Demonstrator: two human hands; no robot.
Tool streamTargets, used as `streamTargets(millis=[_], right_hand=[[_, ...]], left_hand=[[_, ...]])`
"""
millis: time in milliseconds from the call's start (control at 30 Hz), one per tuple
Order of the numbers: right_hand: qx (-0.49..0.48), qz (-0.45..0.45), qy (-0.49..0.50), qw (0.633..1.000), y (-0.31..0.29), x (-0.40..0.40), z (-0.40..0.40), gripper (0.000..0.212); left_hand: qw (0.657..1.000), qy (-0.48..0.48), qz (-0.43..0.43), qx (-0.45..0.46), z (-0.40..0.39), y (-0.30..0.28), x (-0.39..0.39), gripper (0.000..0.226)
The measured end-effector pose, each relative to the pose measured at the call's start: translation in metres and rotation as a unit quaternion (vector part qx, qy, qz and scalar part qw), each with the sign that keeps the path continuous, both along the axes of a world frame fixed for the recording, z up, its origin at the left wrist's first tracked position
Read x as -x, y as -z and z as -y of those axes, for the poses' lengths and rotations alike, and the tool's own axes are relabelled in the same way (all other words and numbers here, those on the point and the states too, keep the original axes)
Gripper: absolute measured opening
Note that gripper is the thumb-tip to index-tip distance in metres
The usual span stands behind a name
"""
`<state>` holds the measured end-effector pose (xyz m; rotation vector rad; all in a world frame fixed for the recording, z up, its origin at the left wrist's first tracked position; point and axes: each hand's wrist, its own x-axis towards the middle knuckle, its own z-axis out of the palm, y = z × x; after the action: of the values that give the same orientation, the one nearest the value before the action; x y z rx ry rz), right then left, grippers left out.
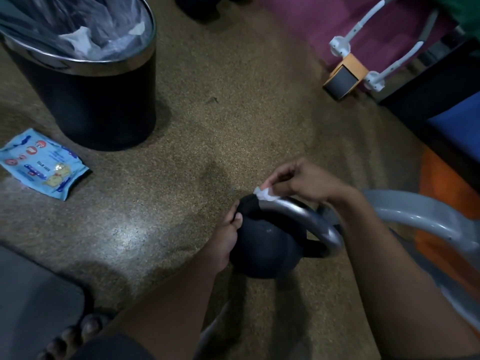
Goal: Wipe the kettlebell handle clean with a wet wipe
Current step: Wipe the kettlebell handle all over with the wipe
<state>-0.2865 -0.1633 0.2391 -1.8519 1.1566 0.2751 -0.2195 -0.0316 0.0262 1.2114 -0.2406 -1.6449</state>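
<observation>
A person crouches over 1 black kettlebell [262, 245] that sits on a speckled brown floor [233, 113], low and right of centre in the view. The left hand [228, 235] rests against the ball's left side, fingers curved onto its surface to steady it. The right hand [304, 180] reaches from the right and pinches 1 small bunched white wipe [265, 194] between its fingertips, pressing it onto the far end of the grey metal handle [306, 219], where the handle meets the ball.

The kettlebell looks like solid iron, so it is likely heavy and rigid and unlikely to shift under a light rub; bracing the ball, as the left hand does, seems the sensible hold. The smooth handle may turn slick once damp. The wipe is soft and light and should wrap around the bar easily.

Also on the floor: 1 blue wipes pack [44, 163] lying flat at the left, well apart from the kettlebell, and 1 black bin [98, 100] with a clear liner just behind the pack, holding crumpled white scraps. 1 bare foot [75, 336] shows at the bottom edge. A grey curved tube frame [420, 216] lies at the right, just beside the right forearm.
</observation>
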Motion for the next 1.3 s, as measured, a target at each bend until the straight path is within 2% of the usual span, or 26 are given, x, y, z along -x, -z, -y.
streamTargets(millis=[133, 267, 467, 600, 700, 867, 933, 1067, 1200, 1300], right_hand=[[-0.021, -0.011, 0.079, 0.997, -0.001, 0.013, 0.007, 0.014], [0.012, -0.018, 0.086, 0.996, 0.014, 0.003, -0.007, 0.009], [-0.005, -0.026, 0.110, 0.994, 0.003, 0.016, -0.001, 0.014], [-0.007, -0.094, 0.116, 0.989, 0.018, 0.013, -0.003, 0.010], [-0.010, -0.145, 0.088, 0.985, 0.011, 0.015, -0.001, 0.019], [-0.022, -0.103, 0.156, 0.982, 0.015, 0.016, -0.001, 0.014], [-0.018, -0.122, 0.148, 0.981, 0.019, 0.017, 0.001, 0.014], [-0.077, -0.133, 0.129, 0.980, 0.011, 0.022, 0.005, 0.024], [-0.056, -0.076, 0.158, 0.983, 0.014, 0.017, 0.006, 0.013], [-0.055, -0.107, 0.129, 0.984, 0.015, 0.010, 0.006, 0.011]], left_hand=[[1.000, -0.002, -0.020, -0.002, 0.001, -0.003, 0.001, 0.038], [1.000, -0.007, -0.022, -0.015, 0.000, -0.004, 0.000, 0.037], [0.999, -0.010, -0.025, -0.027, 0.003, -0.008, 0.002, 0.042], [0.999, -0.016, -0.024, -0.045, 0.003, -0.006, 0.003, 0.039], [0.999, -0.011, -0.021, -0.042, 0.003, -0.008, 0.002, 0.037], [0.999, -0.006, -0.026, -0.038, 0.004, -0.017, 0.000, 0.045], [0.999, -0.013, -0.025, -0.037, 0.003, -0.019, 0.000, 0.044], [0.999, -0.017, -0.022, -0.038, 0.003, -0.015, 0.000, 0.044], [0.999, -0.019, -0.001, -0.035, 0.003, -0.015, 0.001, 0.043], [0.999, -0.022, 0.000, -0.031, 0.003, -0.015, 0.001, 0.044]])
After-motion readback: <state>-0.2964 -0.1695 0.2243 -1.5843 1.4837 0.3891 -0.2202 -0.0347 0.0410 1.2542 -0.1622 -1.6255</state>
